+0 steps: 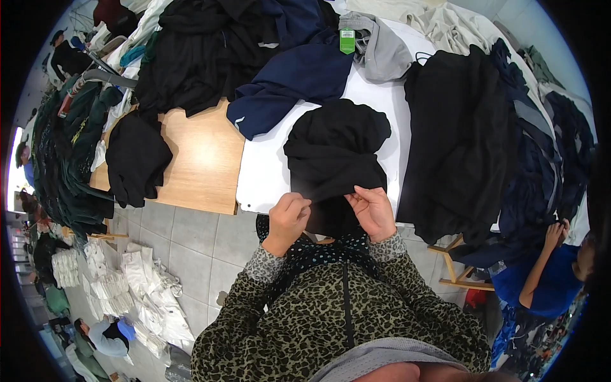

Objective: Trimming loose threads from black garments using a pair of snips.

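Head view: a bunched black garment (335, 153) lies on the white worktop (267, 172), its near edge hanging over the worktop's front rim. The left hand (287, 216) and right hand (372, 210) each have their grip clamped on that near edge, fingers curled around the cloth. Beyond the black garment lies a navy garment (293, 79); to its right, a heap of black clothes (458, 134); to its left, bare wooden board (197, 159).

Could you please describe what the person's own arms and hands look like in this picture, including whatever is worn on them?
Both arms wear long sleeves in a leopard-style print of olive, tan and black, each ending in a grey, speckled knit cuff. The left hand and right hand are bare, without gloves; I can make out no rings or watch.
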The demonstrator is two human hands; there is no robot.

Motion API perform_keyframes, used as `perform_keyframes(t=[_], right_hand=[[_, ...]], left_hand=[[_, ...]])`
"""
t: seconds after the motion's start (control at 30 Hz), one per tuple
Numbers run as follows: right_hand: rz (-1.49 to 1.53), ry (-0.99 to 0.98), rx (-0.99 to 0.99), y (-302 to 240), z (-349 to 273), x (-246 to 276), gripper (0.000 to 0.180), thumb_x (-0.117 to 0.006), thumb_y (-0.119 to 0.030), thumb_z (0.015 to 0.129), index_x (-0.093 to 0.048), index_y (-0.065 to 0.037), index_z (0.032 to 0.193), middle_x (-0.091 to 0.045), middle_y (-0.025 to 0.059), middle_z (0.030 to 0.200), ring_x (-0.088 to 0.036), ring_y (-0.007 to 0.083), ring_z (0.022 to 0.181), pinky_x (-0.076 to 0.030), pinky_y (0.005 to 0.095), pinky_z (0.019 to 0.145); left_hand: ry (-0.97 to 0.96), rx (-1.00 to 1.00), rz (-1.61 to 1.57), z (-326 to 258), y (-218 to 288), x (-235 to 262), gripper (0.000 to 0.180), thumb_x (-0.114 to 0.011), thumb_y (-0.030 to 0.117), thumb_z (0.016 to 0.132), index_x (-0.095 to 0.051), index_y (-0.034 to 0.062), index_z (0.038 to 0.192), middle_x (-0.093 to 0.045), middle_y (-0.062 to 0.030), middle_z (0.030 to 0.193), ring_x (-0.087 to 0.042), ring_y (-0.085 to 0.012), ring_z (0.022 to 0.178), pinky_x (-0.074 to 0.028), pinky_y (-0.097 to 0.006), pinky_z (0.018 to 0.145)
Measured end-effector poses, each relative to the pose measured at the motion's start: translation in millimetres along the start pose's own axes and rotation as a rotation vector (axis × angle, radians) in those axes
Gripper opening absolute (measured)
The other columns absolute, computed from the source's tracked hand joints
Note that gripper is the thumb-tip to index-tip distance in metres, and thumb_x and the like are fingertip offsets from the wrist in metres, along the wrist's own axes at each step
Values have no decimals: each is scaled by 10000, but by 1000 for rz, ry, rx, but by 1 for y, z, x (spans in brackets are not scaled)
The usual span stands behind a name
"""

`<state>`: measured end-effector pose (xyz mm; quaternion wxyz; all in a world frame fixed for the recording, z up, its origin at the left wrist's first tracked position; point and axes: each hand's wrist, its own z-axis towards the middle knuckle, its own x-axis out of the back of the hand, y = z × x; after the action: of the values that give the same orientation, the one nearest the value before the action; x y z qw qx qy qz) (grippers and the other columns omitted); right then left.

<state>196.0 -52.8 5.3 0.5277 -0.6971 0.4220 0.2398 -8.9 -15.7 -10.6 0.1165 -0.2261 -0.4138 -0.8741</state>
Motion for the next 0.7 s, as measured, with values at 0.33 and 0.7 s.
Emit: perform_keyframes(t=[0.33,0.7], right_hand=[[-89,21,124,7,-3,-23,223,-570,38,846,-543,-55,1047,-639,70,972,-626,176,897,-510,355,841],[-219,40,327,17,-2,-33,416,-602,115,787,-502,6,1176,-589,72,1109,-602,154,957,-499,280,827]], left_hand=[[-34,-12,-27,7,9,-7,221,-657,-64,646,-627,38,840,-568,-81,830,-592,-244,636,-487,-320,520],[-185,604,-453,21,38,11,338,-671,110,831,-557,-14,1124,-581,-66,1038,-588,-149,947,-475,-272,802]])
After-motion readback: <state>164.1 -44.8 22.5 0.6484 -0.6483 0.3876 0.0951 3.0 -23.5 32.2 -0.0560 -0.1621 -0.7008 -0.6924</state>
